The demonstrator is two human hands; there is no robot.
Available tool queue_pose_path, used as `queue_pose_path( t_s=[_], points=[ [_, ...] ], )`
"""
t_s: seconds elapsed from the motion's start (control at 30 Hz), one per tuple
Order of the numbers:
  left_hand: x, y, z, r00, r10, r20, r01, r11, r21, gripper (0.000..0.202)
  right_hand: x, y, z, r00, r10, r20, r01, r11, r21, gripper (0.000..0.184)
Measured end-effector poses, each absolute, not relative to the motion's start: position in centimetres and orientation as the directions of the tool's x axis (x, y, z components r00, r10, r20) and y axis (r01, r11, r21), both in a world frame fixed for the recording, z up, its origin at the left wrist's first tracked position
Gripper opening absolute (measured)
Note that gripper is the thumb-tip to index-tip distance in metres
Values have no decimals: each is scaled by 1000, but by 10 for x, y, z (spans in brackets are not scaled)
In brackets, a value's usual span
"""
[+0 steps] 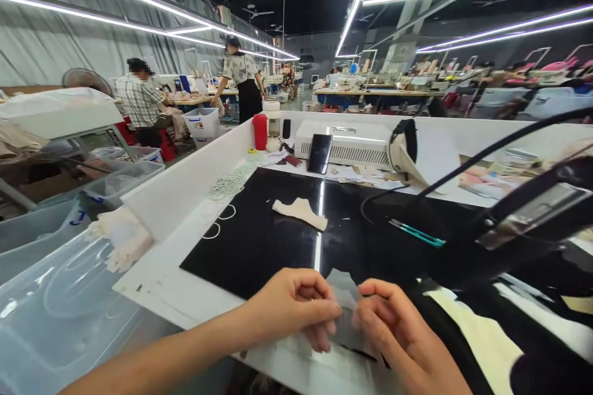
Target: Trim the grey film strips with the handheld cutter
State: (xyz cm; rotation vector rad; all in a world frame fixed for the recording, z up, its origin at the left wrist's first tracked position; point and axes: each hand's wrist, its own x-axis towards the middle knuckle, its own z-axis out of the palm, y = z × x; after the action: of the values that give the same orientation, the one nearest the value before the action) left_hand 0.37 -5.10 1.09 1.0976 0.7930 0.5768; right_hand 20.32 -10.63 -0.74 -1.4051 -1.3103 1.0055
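Observation:
My left hand (296, 308) and my right hand (398, 333) meet at the near edge of a black mat (259, 241) on the white worktable (185, 185). Both pinch the same thin, see-through film piece (345, 315) between thumb and fingers, left hand on its left side, right hand on its right. A cream fabric piece (301, 211) lies flat further back on the mat. Teal-handled scissors (417, 233) rest to the right of it.
White elastic rings (229, 185) are heaped at the table's left wall. A red cup (260, 131), a dark phone (319, 153) and a white machine (347, 143) stand at the back. Clear plastic bins (60, 296) sit to the left. A black lamp arm (528, 216) crosses on the right. People work in the background.

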Motion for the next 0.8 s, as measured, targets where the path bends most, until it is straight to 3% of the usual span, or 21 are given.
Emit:
queue_pose_path(
  t_s=[0.07, 0.17, 0.33, 0.43, 0.5, 0.6, 0.7, 0.8],
  points=[
    [4, -47, 10, 576, 770, -274, -8, 340, 940, 49, 206, -108, -11, 113, 992, 60, 246, 31, -969, 39],
    [7, -40, 6, 554, 786, -274, 41, 304, 952, 37, 215, -108, -20, 94, 988, 121, 401, 74, -913, 28],
    [12, -28, 6, 543, 807, -231, 182, 156, 971, 19, 235, -94, -26, -47, 944, 327, 632, 282, -722, 20],
    [14, -24, 10, 522, 840, -152, 353, -51, 934, 11, 239, -86, -25, -136, 885, 444, 704, 402, -585, 18],
    [16, -22, 11, 516, 856, -44, 502, -261, 825, 10, 237, -84, -24, -131, 861, 492, 747, 411, -522, 21],
    [20, -22, 10, 579, 812, 78, 649, -517, 558, 6, 231, -86, -22, -139, 834, 534, 813, 404, -420, 30],
    [20, -24, 6, 662, 739, 124, 675, -660, 329, 13, 227, -89, -21, -191, 787, 586, 868, 414, -274, 36],
    [17, -27, 0, 708, 688, 160, 655, -725, 214, 15, 225, -92, -22, -245, 761, 601, 890, 423, -172, 40]
  ],
)
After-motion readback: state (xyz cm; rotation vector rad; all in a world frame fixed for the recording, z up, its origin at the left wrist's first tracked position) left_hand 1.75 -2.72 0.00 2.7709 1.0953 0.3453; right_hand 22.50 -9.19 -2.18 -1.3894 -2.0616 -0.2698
